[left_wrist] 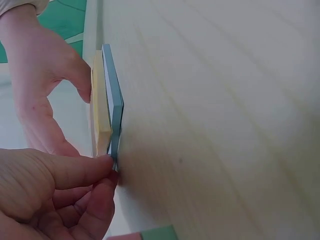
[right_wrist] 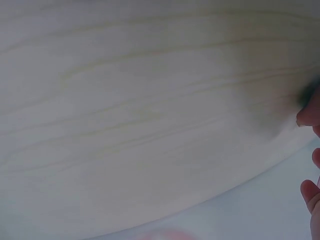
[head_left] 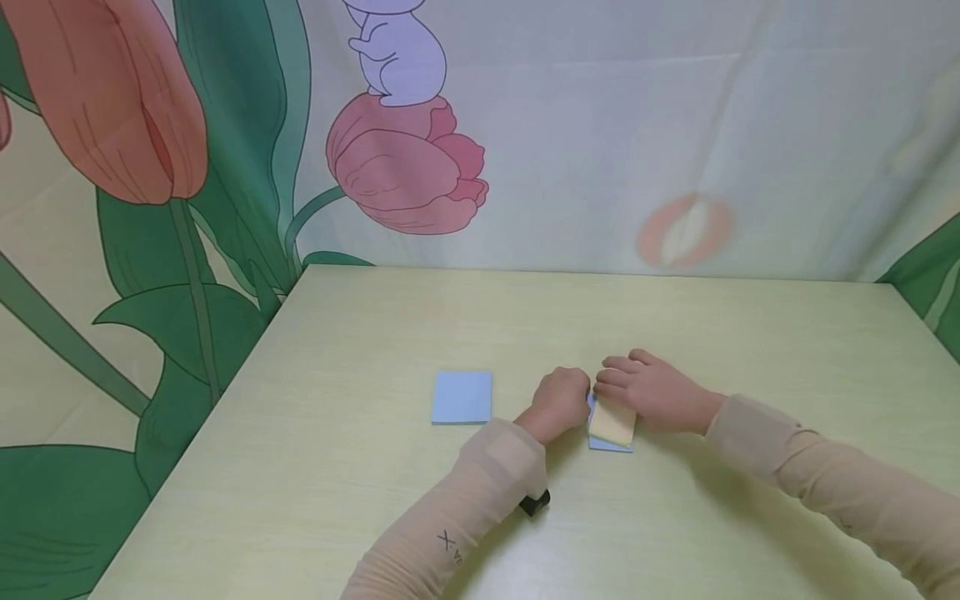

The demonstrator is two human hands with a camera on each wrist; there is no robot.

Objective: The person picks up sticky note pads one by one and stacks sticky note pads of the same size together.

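Observation:
A yellow pad of sticky notes [head_left: 613, 422] lies over a blue pad [head_left: 611, 447], turned slightly against it. In the left wrist view a thin gap shows between the yellow pad [left_wrist: 101, 110] and the blue pad [left_wrist: 116, 100]. My left hand [head_left: 558, 402] pinches the blue pad's corner between thumb [left_wrist: 102, 164] and forefinger. From the right, my right hand [head_left: 660, 396] lies across the yellow pad's far part with fingers fairly straight, and its thumb touches that pad. Only fingertips [right_wrist: 310, 190] of this hand show in the right wrist view.
Another blue square pad [head_left: 461, 398] lies flat on the pale wooden table [head_left: 300, 500], left of my left hand. Part of a pink and green thing [left_wrist: 157, 234] shows at the left wrist view's lower edge. A flower-printed curtain [head_left: 570, 150] hangs behind.

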